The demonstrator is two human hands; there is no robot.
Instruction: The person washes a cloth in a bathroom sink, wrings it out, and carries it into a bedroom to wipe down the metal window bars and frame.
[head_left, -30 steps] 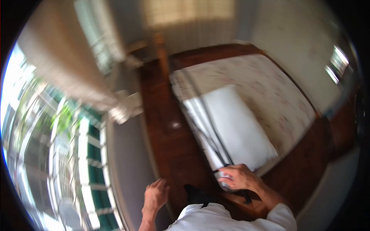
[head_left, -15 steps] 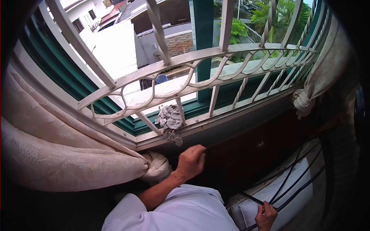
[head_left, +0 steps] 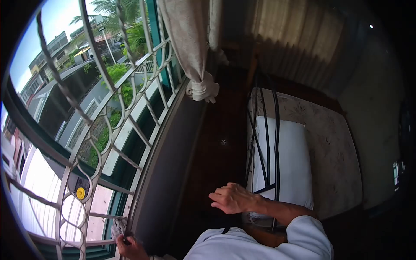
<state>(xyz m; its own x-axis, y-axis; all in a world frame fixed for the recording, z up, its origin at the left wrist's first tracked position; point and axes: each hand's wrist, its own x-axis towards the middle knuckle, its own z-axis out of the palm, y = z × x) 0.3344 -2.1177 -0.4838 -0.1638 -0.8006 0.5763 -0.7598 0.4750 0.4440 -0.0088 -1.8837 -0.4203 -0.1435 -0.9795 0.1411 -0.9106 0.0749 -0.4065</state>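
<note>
The left hand now grips the grey rag at seven o'clock. The right hand has left the black bars.

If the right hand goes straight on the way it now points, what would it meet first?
Probably the grey wall under the window. The right hand, curled, points left over the dark floor, and nothing shows in between, though depth is unclear.

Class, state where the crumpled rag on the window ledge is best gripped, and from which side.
Pinch the crumpled rag by its bunched lower folds, from the room side, as the left hand does: it sits against the window grille, whose bars block approach from outside.
</note>
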